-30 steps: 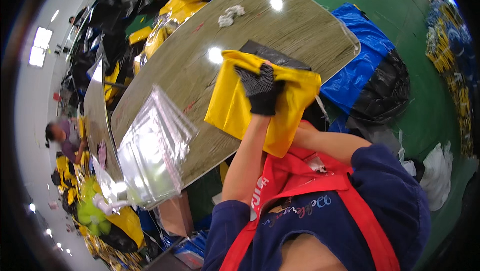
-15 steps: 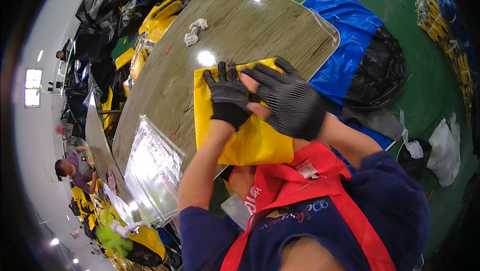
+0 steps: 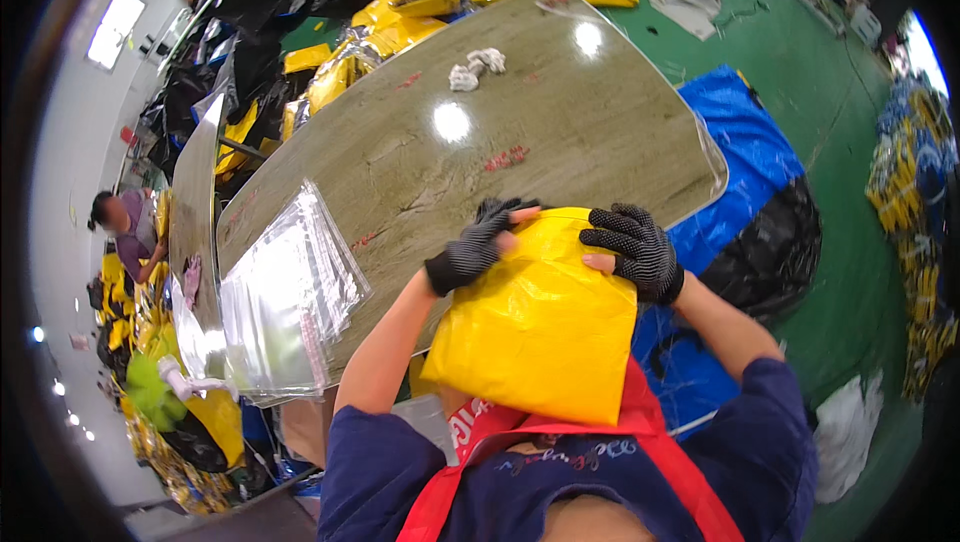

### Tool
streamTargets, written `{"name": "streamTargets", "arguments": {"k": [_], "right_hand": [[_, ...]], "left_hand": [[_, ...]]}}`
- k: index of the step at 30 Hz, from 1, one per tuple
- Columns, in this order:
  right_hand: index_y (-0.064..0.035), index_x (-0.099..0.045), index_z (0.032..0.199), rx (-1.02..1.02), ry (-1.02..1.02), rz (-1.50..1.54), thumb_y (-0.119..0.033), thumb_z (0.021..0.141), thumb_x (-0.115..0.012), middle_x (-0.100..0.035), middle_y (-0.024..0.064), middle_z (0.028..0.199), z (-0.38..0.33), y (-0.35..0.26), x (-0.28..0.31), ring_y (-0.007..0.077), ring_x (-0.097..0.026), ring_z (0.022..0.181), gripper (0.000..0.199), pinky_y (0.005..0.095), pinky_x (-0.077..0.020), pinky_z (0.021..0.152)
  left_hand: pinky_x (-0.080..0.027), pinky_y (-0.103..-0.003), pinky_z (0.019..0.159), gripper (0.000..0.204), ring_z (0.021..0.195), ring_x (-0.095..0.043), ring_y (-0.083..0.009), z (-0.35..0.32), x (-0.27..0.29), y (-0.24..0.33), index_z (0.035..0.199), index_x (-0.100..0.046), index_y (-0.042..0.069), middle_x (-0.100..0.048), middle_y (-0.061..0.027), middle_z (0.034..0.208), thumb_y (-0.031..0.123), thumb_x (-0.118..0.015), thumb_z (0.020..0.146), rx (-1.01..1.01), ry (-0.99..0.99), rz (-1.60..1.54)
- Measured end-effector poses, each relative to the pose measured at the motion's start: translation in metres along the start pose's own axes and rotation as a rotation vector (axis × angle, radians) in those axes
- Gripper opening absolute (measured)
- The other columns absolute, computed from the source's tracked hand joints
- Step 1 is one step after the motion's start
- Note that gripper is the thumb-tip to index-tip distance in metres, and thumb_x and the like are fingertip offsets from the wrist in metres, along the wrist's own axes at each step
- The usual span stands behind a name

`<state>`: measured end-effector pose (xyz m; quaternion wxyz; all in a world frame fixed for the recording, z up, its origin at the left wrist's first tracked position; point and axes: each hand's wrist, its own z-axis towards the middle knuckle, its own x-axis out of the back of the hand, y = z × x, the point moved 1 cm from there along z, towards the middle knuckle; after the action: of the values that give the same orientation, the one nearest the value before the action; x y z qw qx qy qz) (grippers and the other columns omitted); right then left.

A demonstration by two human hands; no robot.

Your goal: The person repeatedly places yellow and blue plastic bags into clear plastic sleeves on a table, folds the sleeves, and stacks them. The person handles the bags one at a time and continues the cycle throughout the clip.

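Observation:
A folded yellow plastic sheet (image 3: 535, 312) is in front of my chest, over the near edge of the wood-patterned table (image 3: 400, 177). My left hand (image 3: 478, 250), in a dark knit glove with bare thumb and fingertip showing, is closed at the sheet's far left corner. On the far right corner my right hand (image 3: 640, 250), in a matching dotted glove, grips with the thumb on the near face and the fingers bent over the edge. The sheet's lower part hangs against my red apron (image 3: 640, 417).
Clear plastic bags (image 3: 285, 292) lie stacked at the table's left. A crumpled white cloth (image 3: 476, 70) sits farther back. On the green floor at right is a blue and black sack (image 3: 745, 142). A person (image 3: 130, 232) works at far left, beyond a blurred green fan (image 3: 152, 390).
My hands, earlier close together and flat on the yellow sheet on the table, have moved apart to its far corners. The sheet has been lifted and drawn toward my chest. The view has shifted.

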<state>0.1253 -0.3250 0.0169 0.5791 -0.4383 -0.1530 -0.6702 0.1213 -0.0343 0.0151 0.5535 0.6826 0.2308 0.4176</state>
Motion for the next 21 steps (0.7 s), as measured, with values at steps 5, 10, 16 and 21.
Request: {"name": "streamTargets", "arguments": {"k": [5,10,16,21], "right_hand": [[-0.0045,-0.062,0.107,-0.639,0.169,0.282,-0.021,0.083,-0.067,-0.068,0.0098,0.099,-0.004,0.035,-0.023,0.0275,-0.062,0.100,0.029,0.0366,-0.0460,0.089],[0.0005,-0.054,0.120,-1.098,0.127,0.946,-0.026,0.071,-0.080,-0.063,0.0119,0.110,0.014,0.054,-0.024,0.0206,-0.059,0.102,0.061,0.0324,-0.0479,0.088],[0.0004,-0.047,0.128,-1.118,0.259,1.161,-0.018,0.074,-0.077,-0.059,0.0098,0.118,-0.013,0.057,-0.027,0.0200,-0.056,0.109,0.064,0.0319,-0.0443,0.094],[0.0001,-0.052,0.124,-1.204,0.103,1.241,-0.011,0.078,-0.072,-0.062,0.0085,0.113,0.008,0.041,-0.013,0.0179,-0.057,0.103,0.051,0.0305,-0.0454,0.091]], "left_hand": [[-0.037,-0.043,0.098,0.062,0.119,-0.046,-0.0244,-0.044,-0.012,-0.066,0.134,-0.039,0.005,-0.047,-0.0118,0.132,0.050,-0.046,0.092,-0.234,0.385,-0.842],[-0.050,-0.032,0.074,0.036,0.085,-0.066,-0.0218,-0.002,-0.033,-0.026,0.106,-0.063,0.001,-0.070,-0.0130,0.092,0.031,-0.065,0.087,0.369,0.879,-0.150],[-0.050,-0.041,0.078,0.057,0.085,-0.063,-0.0396,0.051,0.098,-0.075,0.111,-0.063,0.002,-0.067,-0.0216,0.092,0.053,-0.042,0.094,0.718,0.198,0.643],[-0.049,-0.044,0.072,0.034,0.077,-0.062,-0.0359,0.151,0.186,-0.135,0.089,-0.066,0.010,-0.064,-0.0152,0.078,0.042,-0.063,0.078,-0.026,0.827,1.198]]}}
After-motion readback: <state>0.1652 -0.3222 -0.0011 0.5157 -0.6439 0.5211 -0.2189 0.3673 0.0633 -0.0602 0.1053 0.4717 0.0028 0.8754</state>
